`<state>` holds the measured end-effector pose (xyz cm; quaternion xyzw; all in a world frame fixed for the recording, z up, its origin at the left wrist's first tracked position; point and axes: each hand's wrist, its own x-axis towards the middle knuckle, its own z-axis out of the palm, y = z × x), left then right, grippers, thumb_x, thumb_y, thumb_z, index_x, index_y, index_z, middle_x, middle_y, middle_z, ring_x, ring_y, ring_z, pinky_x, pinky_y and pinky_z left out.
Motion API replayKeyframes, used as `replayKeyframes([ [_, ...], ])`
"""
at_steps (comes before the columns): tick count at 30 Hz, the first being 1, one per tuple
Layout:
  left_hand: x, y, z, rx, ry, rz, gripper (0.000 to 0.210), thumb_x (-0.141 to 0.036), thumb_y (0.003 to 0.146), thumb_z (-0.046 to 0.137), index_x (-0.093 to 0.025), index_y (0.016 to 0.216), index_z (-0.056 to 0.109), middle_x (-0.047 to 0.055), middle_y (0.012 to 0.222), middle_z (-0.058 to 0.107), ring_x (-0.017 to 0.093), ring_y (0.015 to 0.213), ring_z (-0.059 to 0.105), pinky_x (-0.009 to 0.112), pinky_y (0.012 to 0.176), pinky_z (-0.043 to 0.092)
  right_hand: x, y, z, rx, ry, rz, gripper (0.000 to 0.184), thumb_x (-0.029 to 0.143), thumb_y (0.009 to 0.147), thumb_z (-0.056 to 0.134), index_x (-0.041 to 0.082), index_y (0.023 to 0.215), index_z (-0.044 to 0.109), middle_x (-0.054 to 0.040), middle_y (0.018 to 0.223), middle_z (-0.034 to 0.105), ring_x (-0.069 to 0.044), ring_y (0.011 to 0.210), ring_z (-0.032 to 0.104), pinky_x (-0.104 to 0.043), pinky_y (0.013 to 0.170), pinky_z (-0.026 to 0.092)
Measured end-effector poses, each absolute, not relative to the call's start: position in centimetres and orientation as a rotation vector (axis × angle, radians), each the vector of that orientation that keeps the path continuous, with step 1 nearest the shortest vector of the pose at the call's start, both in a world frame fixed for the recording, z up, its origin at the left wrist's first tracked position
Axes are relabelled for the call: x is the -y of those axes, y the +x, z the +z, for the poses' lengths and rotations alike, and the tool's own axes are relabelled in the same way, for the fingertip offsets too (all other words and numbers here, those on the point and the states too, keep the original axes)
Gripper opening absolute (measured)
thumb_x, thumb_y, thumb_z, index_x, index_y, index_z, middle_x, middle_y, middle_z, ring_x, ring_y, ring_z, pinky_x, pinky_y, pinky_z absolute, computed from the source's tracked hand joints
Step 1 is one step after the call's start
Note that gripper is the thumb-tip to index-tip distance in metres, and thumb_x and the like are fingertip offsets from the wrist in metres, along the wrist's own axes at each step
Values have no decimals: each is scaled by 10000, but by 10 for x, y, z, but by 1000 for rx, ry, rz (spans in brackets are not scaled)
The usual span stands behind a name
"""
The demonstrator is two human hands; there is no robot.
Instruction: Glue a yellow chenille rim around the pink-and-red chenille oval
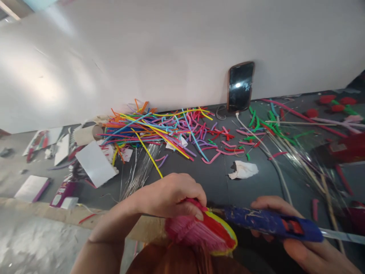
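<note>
My left hand (176,194) pinches the upper edge of a craft piece (205,230) made of pink and red pipe cleaners laid side by side, with a yellow pipe cleaner along its rim. From the right, my right hand (302,243) grips a blue hot glue gun (270,222), its fingers wrapped round the body. The gun's nozzle points left and meets or nearly meets the yellow rim near my left fingertips. A clear glue stick (342,236) sticks out of the gun's back end. Brown hair or cloth hides the lower part of the craft piece.
A heap of coloured pipe cleaners (154,127) lies behind my hands. A phone (241,87) with a cable leans on the white board (171,49). Crumpled white paper (243,169), a white card (96,164) and thin sticks (305,163) lie about. Red pipe-cleaner flowers (327,99) are far right.
</note>
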<state>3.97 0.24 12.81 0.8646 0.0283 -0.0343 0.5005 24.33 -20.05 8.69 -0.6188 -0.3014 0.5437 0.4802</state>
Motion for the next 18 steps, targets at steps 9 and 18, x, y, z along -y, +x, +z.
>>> replayKeyframes([
  [9,-2,41,121,-31,2093,15,94,-240,865,622,-152,831,616,57,804,698,138,767,604,235,759,448,206,257,82,1043,-1567,1231,559,685,691,612,244,1032,657,-61,807,676,-210,666,651,-293,613,556],
  [18,-3,40,117,-44,2104,35,74,-209,843,648,-140,831,625,54,786,687,136,755,586,241,750,442,209,266,70,1102,-1537,1173,529,642,695,633,260,1058,672,-70,811,695,-220,660,673,-279,588,566],
])
